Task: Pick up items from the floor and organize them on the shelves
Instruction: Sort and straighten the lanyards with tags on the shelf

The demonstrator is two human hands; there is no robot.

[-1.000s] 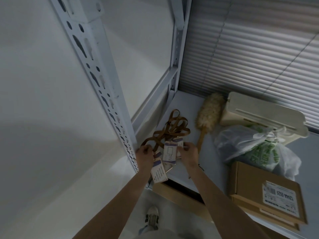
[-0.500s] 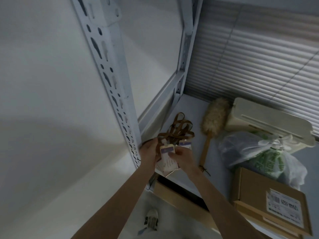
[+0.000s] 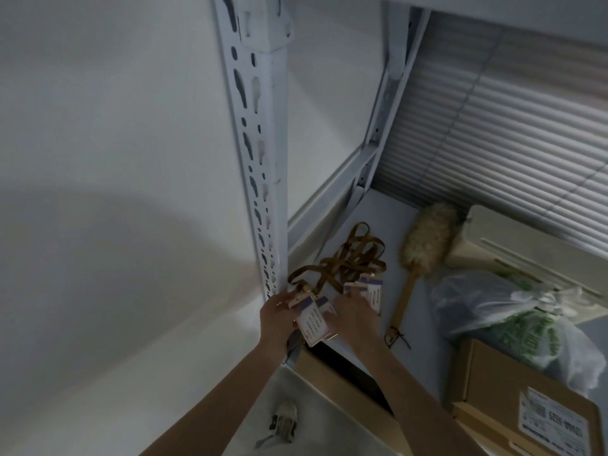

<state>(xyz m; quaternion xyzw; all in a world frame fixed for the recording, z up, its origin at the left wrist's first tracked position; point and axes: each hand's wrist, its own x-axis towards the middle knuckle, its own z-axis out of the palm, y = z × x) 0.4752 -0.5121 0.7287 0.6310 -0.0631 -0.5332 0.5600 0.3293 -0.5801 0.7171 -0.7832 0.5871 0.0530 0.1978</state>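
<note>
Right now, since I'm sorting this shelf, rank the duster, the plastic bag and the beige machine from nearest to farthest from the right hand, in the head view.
1. The duster: its wooden handle lies just right of the right hand.
2. The plastic bag: farther right, mid-shelf.
3. The beige machine: at the back, against the blinds.

Brown lanyards (image 3: 348, 258) w/ white-purple badges (image 3: 311, 320), cream duster (image 3: 427, 238), green-print bag (image 3: 513, 311).

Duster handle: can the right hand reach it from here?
Probably yes: the duster handle lies on open shelf beside the right hand, nothing between, though that hand holds badge cards.
</note>
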